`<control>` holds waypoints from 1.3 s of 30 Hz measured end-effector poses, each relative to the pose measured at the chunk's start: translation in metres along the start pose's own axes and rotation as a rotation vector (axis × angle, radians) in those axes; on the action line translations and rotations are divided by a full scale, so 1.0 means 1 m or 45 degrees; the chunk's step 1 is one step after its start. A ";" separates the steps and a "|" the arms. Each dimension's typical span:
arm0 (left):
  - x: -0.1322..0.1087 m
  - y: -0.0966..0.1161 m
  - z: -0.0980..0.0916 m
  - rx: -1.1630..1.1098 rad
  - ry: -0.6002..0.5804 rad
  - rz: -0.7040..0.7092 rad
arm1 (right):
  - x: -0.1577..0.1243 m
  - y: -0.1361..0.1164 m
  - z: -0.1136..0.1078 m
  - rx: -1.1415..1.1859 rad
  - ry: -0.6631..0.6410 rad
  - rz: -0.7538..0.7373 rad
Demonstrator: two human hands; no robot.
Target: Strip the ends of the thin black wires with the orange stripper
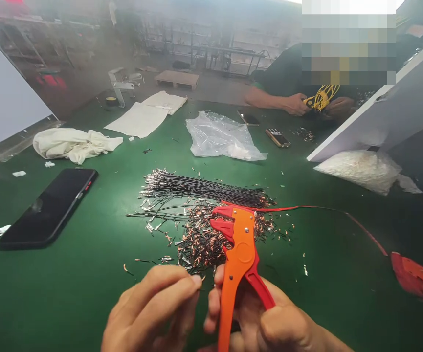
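Observation:
An orange and red wire stripper is in my right hand, its handles spread apart and its red jaws pointing left. Just left of it, my left hand has thumb and fingertips pinched together; a tiny bit shows at the tips, too small to name. Beyond the hands lies a heap of short black and copper wire scraps, partly behind the tool. A bundle of black wires with silvery left ends and coppery right ends lies behind the heap.
Left on the green table are a black phone and white cloth. Farther back lie papers, a plastic bag and a small phone. A red strip runs right; a person holds yellow wires across the table.

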State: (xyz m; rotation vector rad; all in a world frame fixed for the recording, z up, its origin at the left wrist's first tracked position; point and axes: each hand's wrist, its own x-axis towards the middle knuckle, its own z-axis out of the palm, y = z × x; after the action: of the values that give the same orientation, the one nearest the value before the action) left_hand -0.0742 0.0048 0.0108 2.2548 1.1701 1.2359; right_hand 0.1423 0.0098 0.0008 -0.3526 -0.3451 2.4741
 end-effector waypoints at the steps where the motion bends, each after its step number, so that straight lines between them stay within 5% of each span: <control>1: 0.003 -0.001 0.000 0.021 0.086 -0.012 | 0.000 0.001 -0.001 0.011 -0.006 -0.002; 4: 0.009 -0.002 0.005 0.103 0.225 0.036 | 0.002 0.005 -0.001 0.048 -0.003 0.004; 19: 0.014 -0.009 0.010 0.228 0.330 0.090 | 0.001 0.016 -0.022 0.013 -0.114 0.030; 28: 0.022 -0.010 -0.010 0.380 0.386 0.110 | -0.008 0.014 -0.024 -0.200 -0.012 0.093; 33: 0.019 -0.010 -0.011 0.480 0.397 0.105 | -0.005 0.008 -0.007 -0.554 0.311 0.236; 39: 0.013 -0.011 -0.010 0.496 0.330 0.063 | -0.003 0.001 0.002 -0.661 0.256 0.254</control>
State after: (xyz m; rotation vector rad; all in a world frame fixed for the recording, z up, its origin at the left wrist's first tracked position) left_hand -0.0844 0.0202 0.0171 2.4582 1.5774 1.4604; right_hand 0.1437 0.0069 0.0026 -0.8783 -0.9056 2.4806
